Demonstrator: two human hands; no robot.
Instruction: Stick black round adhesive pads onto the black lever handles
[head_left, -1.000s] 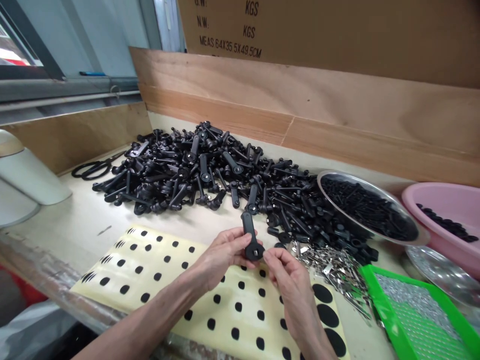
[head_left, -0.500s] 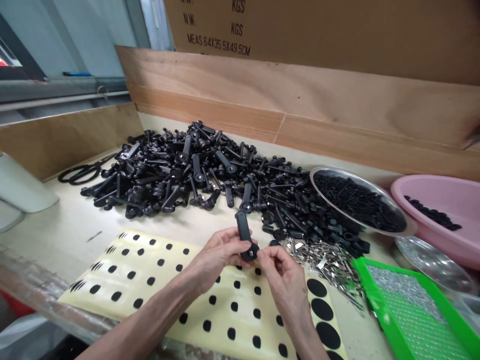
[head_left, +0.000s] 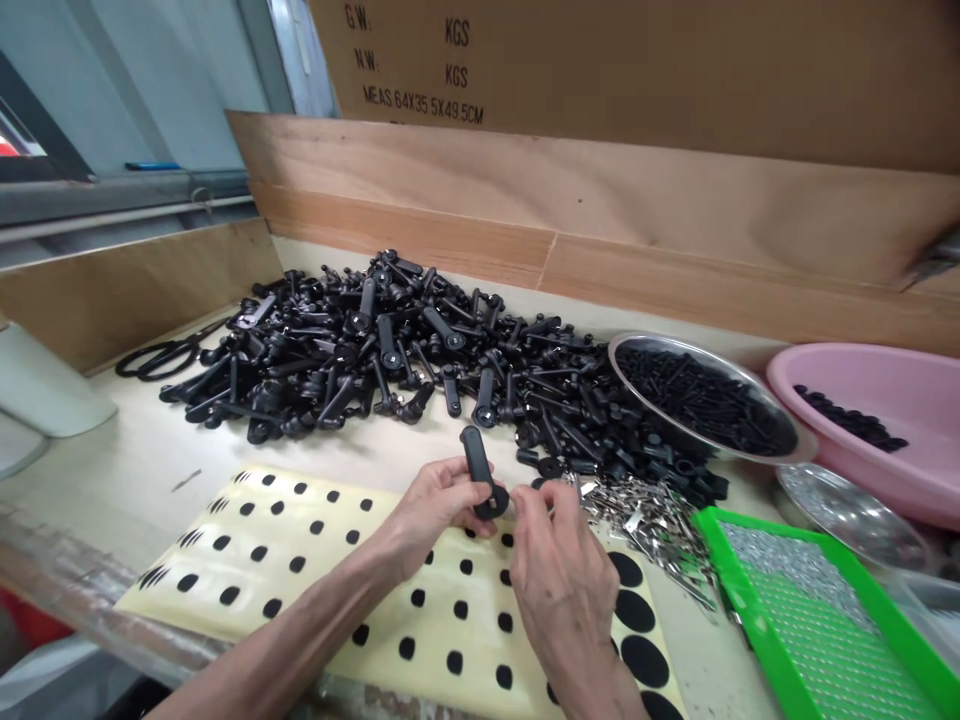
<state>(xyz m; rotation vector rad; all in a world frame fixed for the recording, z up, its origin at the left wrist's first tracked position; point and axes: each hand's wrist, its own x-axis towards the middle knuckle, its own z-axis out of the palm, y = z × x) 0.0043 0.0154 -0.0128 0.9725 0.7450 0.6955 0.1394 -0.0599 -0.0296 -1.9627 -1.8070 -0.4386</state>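
- The black handle [head_left: 474,458] is just above the near part of the counter [head_left: 150,450], over the top edge of the sticker sheet [head_left: 300,570]. Its slim end points up and away and its round hub faces the person.
- What has changed: a second ago the hub showed a pale spot at its centre, with the right hand [head_left: 562,580] approaching from below. Now the hand has rolled over with its back to the camera, and the hub reads plain black.
- That suggests the hub face has just been covered or pressed. The hub is small and partly masked here, so this is only a likely reading.
- The left hand [head_left: 435,500] has kept its grip throughout, thumb and fingers clamped round the handle's lower shaft just above the hub.
- The right-hand fingers [head_left: 525,500] are drawn together and curled in, with their tips against the hub's right edge. Whether they pinch anything small between them cannot be told.
- Further out, the big pile of black handles [head_left: 360,350] lies behind the hands, and a heap of metal clips [head_left: 652,520] sits just right of them.
- Beyond those are a steel bowl [head_left: 705,350] of black screws, a pink basin [head_left: 900,490] and a green tray [head_left: 709,525] at the right.
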